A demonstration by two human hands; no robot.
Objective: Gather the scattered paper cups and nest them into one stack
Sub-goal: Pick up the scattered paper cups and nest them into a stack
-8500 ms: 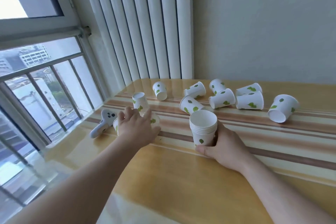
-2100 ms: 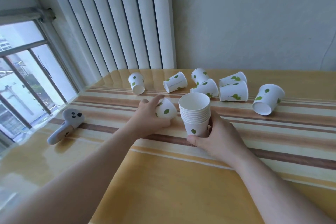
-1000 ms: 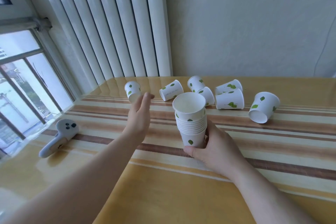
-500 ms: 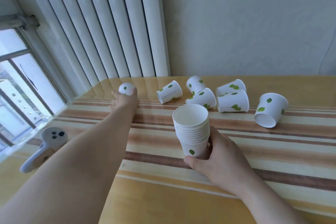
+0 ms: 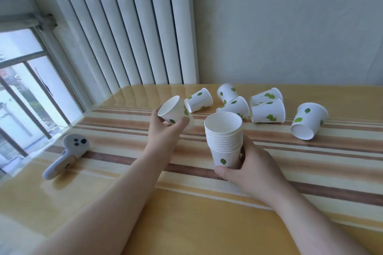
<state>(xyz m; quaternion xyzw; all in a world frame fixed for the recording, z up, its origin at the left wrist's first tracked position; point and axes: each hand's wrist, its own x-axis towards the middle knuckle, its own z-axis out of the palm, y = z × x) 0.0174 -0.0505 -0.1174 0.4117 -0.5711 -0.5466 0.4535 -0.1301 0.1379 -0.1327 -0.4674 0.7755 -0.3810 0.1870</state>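
Home room, likely an upper-floor flat. White radiator (image 5: 132, 27) at far left wall; barred window (image 5: 24, 97) left, street below; striped glossy table (image 5: 207, 213); plain wall (image 5: 290, 27).

Right hand (image 5: 251, 168) hides the stack's (image 5: 224, 141) far lower side

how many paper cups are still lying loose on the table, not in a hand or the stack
6. One lies nearest the left hand, three cluster behind the stack, one sits beside them, one far right. None looks hidden.
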